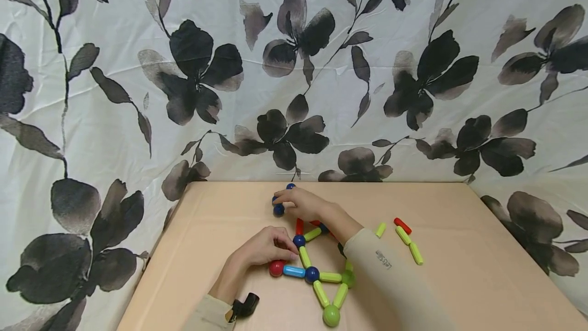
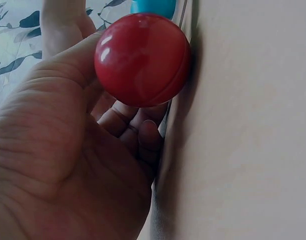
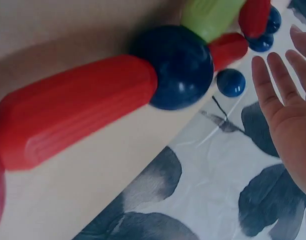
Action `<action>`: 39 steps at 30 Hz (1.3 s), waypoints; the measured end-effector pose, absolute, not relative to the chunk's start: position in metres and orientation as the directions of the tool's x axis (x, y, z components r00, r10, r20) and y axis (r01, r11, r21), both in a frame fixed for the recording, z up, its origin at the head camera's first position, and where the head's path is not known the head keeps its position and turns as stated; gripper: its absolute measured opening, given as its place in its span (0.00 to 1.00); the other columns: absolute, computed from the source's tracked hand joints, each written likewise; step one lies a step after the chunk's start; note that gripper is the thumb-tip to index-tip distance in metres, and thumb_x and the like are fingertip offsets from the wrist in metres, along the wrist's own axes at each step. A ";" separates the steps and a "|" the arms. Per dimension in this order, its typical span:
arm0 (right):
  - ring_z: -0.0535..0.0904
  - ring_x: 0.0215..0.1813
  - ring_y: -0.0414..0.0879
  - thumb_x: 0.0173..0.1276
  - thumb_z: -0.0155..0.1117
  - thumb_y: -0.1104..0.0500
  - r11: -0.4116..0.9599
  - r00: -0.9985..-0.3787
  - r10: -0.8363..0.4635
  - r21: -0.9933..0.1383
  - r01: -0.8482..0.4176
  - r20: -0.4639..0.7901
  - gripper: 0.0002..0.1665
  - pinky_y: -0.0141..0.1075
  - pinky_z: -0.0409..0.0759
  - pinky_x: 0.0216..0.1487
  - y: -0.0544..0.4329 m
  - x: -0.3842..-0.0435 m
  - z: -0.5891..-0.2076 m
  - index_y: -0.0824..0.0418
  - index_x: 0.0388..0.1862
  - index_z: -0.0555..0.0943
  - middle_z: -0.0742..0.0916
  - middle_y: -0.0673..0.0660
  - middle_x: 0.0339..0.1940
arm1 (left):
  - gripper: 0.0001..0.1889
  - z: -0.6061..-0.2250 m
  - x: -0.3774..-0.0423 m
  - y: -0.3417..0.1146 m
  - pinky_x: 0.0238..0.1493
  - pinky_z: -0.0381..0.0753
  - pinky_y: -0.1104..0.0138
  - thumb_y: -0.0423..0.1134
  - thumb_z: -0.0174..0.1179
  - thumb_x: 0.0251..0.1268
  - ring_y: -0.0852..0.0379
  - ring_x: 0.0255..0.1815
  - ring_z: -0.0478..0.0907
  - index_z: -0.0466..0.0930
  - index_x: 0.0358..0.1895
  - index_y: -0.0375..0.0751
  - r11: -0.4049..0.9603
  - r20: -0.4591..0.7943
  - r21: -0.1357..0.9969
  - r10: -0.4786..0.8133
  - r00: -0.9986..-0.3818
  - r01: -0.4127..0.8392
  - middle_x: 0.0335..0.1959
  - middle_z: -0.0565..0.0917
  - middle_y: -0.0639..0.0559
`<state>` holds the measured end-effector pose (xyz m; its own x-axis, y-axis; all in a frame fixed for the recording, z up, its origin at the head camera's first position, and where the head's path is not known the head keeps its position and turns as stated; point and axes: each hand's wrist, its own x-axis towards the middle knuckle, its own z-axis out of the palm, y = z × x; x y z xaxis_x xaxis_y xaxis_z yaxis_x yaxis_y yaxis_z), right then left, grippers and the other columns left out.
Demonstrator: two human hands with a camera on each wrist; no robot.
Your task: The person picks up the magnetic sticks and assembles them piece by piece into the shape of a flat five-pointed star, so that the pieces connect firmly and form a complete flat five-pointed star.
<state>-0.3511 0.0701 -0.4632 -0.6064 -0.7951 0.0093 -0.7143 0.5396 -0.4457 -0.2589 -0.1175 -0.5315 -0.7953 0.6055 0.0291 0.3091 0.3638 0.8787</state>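
Note:
On the table lies a flat frame of sticks and balls. It has a red ball (image 1: 276, 268), a light blue stick (image 1: 294, 272), dark blue balls (image 1: 312, 275), green sticks (image 1: 329, 277) and green balls (image 1: 331, 315). My left hand (image 1: 268, 245) rests beside it with fingers curled, fingertips right at a dark blue ball and green stick; whether they pinch it I cannot tell. The red ball (image 2: 143, 60) overlaps the thumb in the left wrist view. My right hand (image 1: 305, 203) reaches over the frame toward loose dark blue balls (image 1: 278, 210), its fingers (image 3: 267, 80) outstretched.
Loose sticks lie to the right: a red stick (image 1: 402, 226) and green sticks (image 1: 416, 253). The right sleeve (image 1: 386, 269) hides part of the frame. A floral cloth (image 1: 321, 91) hangs behind the table's (image 1: 459, 269) far edge.

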 end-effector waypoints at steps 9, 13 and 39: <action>0.81 0.58 0.48 0.70 0.72 0.61 0.607 -0.628 -0.778 -0.269 -0.748 -0.010 0.20 0.41 0.80 0.64 0.065 -0.348 -0.473 0.57 0.61 0.86 0.85 0.56 0.58 | 0.03 -0.529 -0.259 -0.117 0.46 0.72 0.69 0.43 0.75 0.63 0.59 0.40 0.79 0.94 0.37 0.52 0.363 0.024 0.881 0.605 -0.796 0.303 0.36 0.85 0.57; 0.83 0.56 0.47 0.73 0.70 0.61 0.630 -0.660 -0.751 -0.316 -0.709 -0.019 0.18 0.41 0.79 0.65 0.069 -0.349 -0.478 0.59 0.60 0.86 0.88 0.55 0.55 | 0.03 -0.529 -0.258 -0.118 0.45 0.72 0.70 0.43 0.75 0.63 0.60 0.40 0.78 0.94 0.38 0.51 0.365 0.023 0.881 0.604 -0.797 0.301 0.36 0.85 0.57; 0.77 0.52 0.48 0.74 0.64 0.61 0.700 -0.745 -0.629 -0.578 -0.419 -0.222 0.18 0.46 0.78 0.61 0.105 -0.362 -0.475 0.51 0.61 0.85 0.86 0.52 0.52 | 0.02 -0.528 -0.259 -0.114 0.49 0.72 0.65 0.44 0.74 0.65 0.55 0.45 0.78 0.94 0.37 0.54 0.389 -0.039 0.891 0.581 -0.813 0.235 0.37 0.85 0.57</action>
